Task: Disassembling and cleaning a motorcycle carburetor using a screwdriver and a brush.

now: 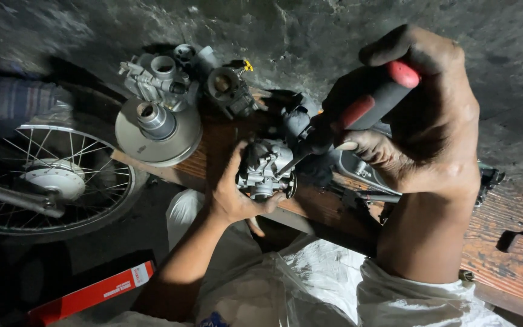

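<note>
The left hand (234, 197) is gripping a small grey carburettor (264, 169), pressing it down on the wooden surface (516, 242). The right hand (419, 115) is clenching the red-and-black handle of a screwdriver (358, 109) just above and beside it, the tip touching the carburettor's top. Beyond the left hand, a round pulley disc (157, 130) and two more carburettors (152, 79) are lying; a spoked wheel (55, 181) is standing further out.

Spoked wheel (43, 181) cut off left

The carburetor (266, 169) is showing dull grey cast metal. At two o'clock the screwdriver (367, 103) is wearing matt red-and-black rubbery plastic, above the worn, grainy wooden bench (503, 242).
</note>
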